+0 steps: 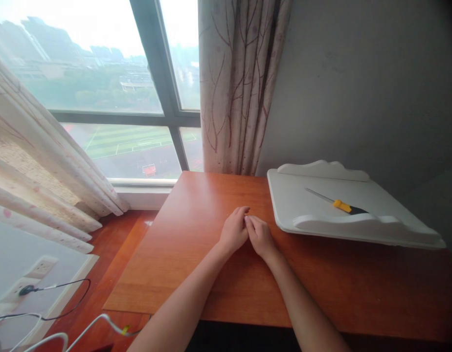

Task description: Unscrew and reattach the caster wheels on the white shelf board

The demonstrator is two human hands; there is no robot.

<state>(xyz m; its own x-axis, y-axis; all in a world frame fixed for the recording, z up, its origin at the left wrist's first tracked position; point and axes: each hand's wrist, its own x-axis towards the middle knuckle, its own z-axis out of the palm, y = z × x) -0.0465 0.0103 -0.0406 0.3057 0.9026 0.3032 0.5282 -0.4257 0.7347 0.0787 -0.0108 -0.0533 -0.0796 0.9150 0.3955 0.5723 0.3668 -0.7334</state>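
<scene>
Both of my hands meet over the middle of a reddish-brown wooden table. My left hand (pixel 235 231) has its fingers curled, and its fingertips come close to those of the other hand. My right hand (pixel 260 235) is closed beside it, thumb against the fingers. Something small and dark shows by the fingertips, too small to name. To the right, a screwdriver (pixel 342 206) with a yellow and black handle lies on a white board (pixel 295 190) with wavy raised edges, its shaft pointing left.
The wooden table (pixel 174 254) runs from the window side to the right edge. A patterned curtain (pixel 229 88) hangs behind it. At the lower left are a wall socket (pixel 42 267), a black plug (pixel 27 290) and white cables (pixel 84 328).
</scene>
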